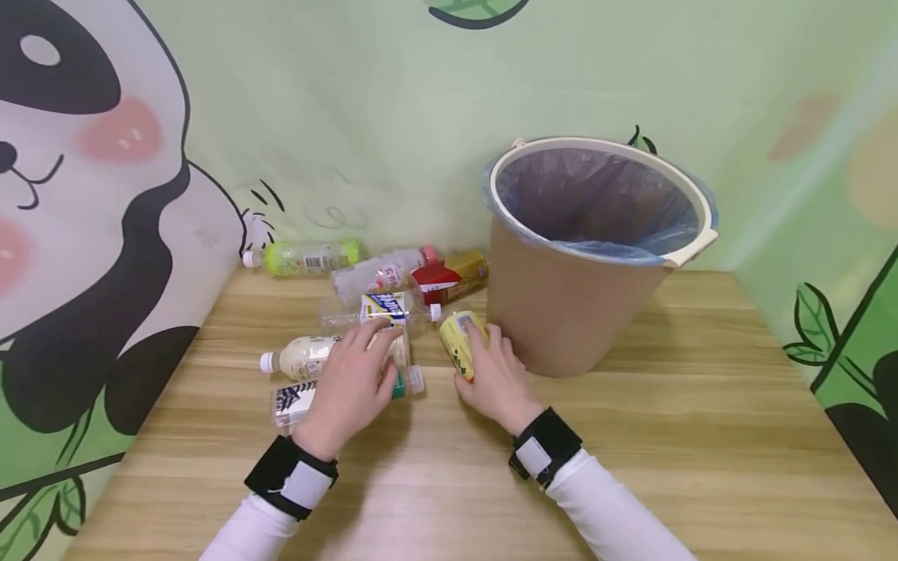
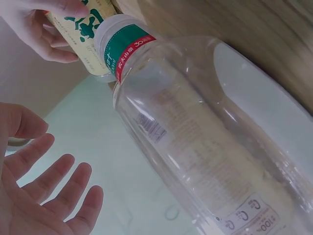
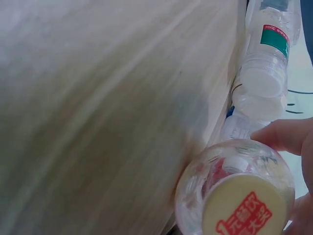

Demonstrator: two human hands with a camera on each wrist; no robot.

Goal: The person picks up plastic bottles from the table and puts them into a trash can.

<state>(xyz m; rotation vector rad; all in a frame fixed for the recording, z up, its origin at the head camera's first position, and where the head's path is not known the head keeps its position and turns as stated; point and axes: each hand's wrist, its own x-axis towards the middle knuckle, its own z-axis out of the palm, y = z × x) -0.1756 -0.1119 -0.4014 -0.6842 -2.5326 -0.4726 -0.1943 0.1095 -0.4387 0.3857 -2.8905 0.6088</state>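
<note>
My right hand (image 1: pixel 498 382) grips a small bottle with a yellow label (image 1: pixel 456 343), lying on the table beside the bin. In the right wrist view its cream cap (image 3: pixel 244 208) with red characters faces the camera. My left hand (image 1: pixel 354 386) hovers with loosely bent, spread fingers over a clear bottle with a green band (image 2: pixel 186 132). The left wrist view shows those fingers apart from that bottle. Behind it lies a bottle with a cream-coloured body and white cap (image 1: pixel 302 358), partly hidden by the left hand.
A brown bin (image 1: pixel 554 312) with a blue liner (image 1: pixel 603 249) stands right of the bottles. Farther back lie a bright green bottle (image 1: pixel 309 257), a pink-capped bottle (image 1: pixel 382 269), a red-and-gold container (image 1: pixel 456 276) and a clear bottle with a blue-yellow label (image 1: pixel 382 306). A printed backdrop surrounds the table.
</note>
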